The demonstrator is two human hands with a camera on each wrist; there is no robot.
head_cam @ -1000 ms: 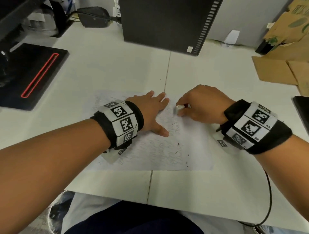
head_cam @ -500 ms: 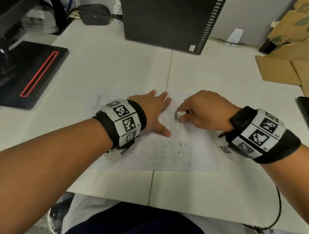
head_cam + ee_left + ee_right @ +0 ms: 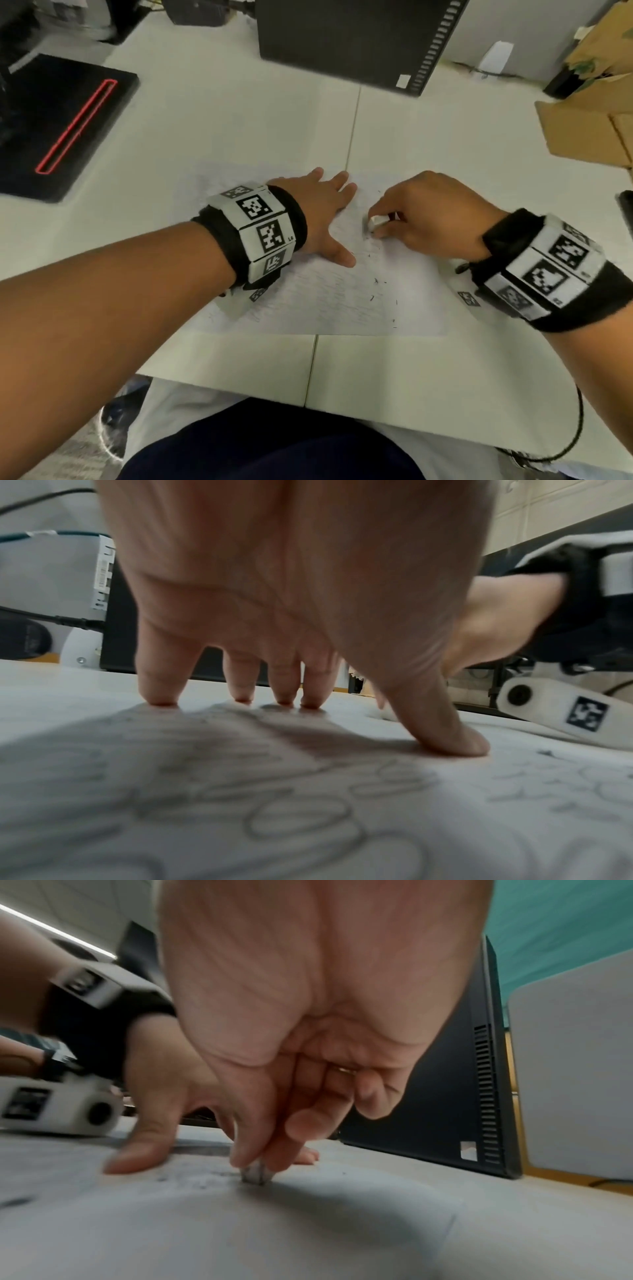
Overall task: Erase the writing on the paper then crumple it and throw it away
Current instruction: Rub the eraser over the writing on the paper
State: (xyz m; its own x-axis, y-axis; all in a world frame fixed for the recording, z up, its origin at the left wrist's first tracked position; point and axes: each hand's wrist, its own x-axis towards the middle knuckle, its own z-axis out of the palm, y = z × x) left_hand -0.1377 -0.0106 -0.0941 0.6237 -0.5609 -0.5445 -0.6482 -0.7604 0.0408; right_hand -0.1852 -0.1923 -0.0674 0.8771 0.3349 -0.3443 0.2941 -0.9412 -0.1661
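A white sheet of paper point(image 3: 342, 301) with faint pencil writing lies flat on the desk in front of me. My left hand point(image 3: 325, 219) lies spread on its upper left part, fingertips point(image 3: 159, 699) and thumb pressing the paper point(image 3: 308, 818) down. My right hand point(image 3: 411, 219) pinches a small white eraser point(image 3: 375, 221) between thumb and fingers and holds its tip on the paper just right of the left thumb. In the right wrist view the eraser point(image 3: 256, 1175) touches the paper point(image 3: 308, 1231) amid grey smudges. Dark eraser crumbs point(image 3: 376, 281) lie scattered below the hands.
A black computer tower point(image 3: 359, 37) stands at the back of the white desk point(image 3: 239, 113). A black base with a red outline point(image 3: 65, 126) sits at the left. Cardboard pieces point(image 3: 589, 133) lie at the right. The desk's front edge runs just above my lap.
My right hand has slid the eraser a little down and to the right across the paper. The left hand stays pressed in place.
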